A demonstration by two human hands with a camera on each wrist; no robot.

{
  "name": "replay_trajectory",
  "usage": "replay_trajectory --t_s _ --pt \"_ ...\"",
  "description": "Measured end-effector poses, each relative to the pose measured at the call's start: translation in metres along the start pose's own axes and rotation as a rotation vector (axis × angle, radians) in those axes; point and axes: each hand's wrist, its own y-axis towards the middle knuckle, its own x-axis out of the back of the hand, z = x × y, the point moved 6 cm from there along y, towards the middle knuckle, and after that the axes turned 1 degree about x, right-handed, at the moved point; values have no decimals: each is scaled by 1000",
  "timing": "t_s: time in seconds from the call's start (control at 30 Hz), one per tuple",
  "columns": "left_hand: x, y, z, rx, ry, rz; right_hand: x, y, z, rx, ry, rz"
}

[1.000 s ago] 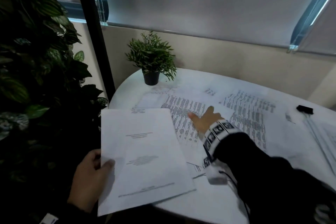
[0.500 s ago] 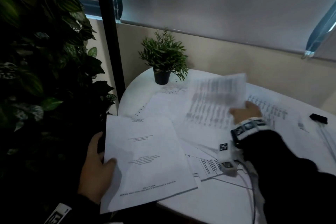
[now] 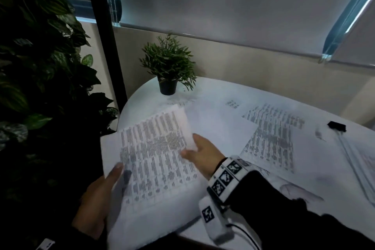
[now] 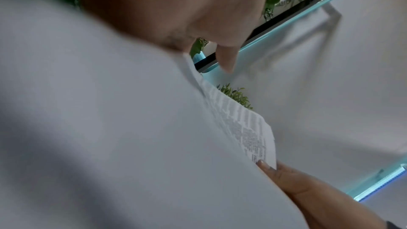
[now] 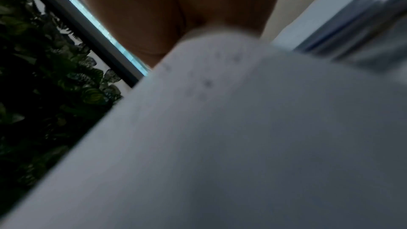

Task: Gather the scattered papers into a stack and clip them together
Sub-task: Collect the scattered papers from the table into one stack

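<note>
My left hand (image 3: 101, 193) grips the left edge of a small stack of papers (image 3: 142, 219) held over the table's near left rim, thumb on top. My right hand (image 3: 200, 154) pinches the right edge of a printed sheet (image 3: 156, 154) that lies on top of that stack. In the left wrist view the stack's underside (image 4: 110, 128) fills the frame, with the printed sheet (image 4: 249, 131) edge and right hand's fingers (image 4: 308, 191) beyond. More printed sheets (image 3: 272, 138) lie scattered on the white table (image 3: 263, 195). A black binder clip (image 3: 336, 126) sits at the far right.
A small potted plant (image 3: 168, 67) stands at the table's back left. Dense dark foliage (image 3: 36, 87) and a black post (image 3: 105, 34) close off the left side. A wall and window blind (image 3: 223, 2) run behind. Further papers (image 3: 363, 164) lie at the right edge.
My right hand lifted the printed sheet off the table and carried it left onto the stack in my left hand. The view has shifted left too.
</note>
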Motion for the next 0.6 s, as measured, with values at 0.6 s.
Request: replay_trajectory --t_s 0.6 --pt "-37 -64 -93 -854 288 7 46 -63 55 452 365 -232"
